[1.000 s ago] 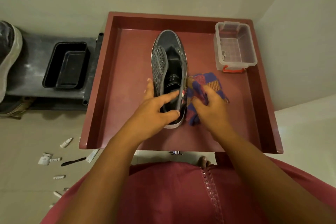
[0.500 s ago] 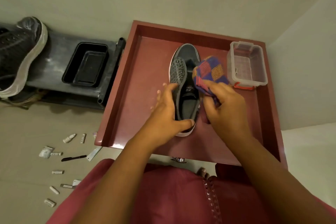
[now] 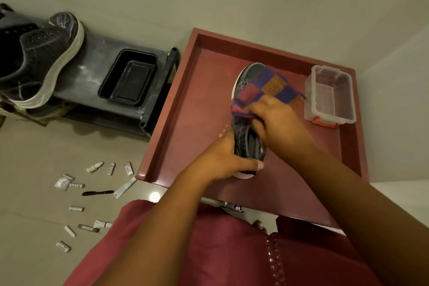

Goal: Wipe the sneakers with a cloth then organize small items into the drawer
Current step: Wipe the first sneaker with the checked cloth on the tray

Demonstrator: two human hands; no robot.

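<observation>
nearest the camera, a maroon garment [image 3: 209,251] filled the bottom of the view. on the floor [image 3: 34,158] to the near left lay scattered small items [image 3: 76,208]: white tubes, a black pen [image 3: 97,192], a foil sachet [image 3: 63,181] and a small dropper bottle [image 3: 94,167]; any print on them was too small to read.

just beyond, the maroon drawer [image 3: 176,123] stood open. inside it, the left hand [image 3: 222,160] gripped the heel end of a dark grey sneaker [image 3: 247,144], fingers wrapped around its left side and the thumb pressed across the back. the right hand [image 3: 276,121] had its fingers curled tight on a checked purple, red and orange cloth [image 3: 267,88], which draped over the toe half of the sneaker. lettering on the insole was blurred and unreadable.

at the drawer's far right corner sat an empty clear plastic box [image 3: 329,95] with a red latch, just beside the cloth.

to the far left, a black shelf [image 3: 92,76] carried a black tray [image 3: 128,78] and a second dark sneaker [image 3: 39,58] with a white sole, well apart from the drawer.
</observation>
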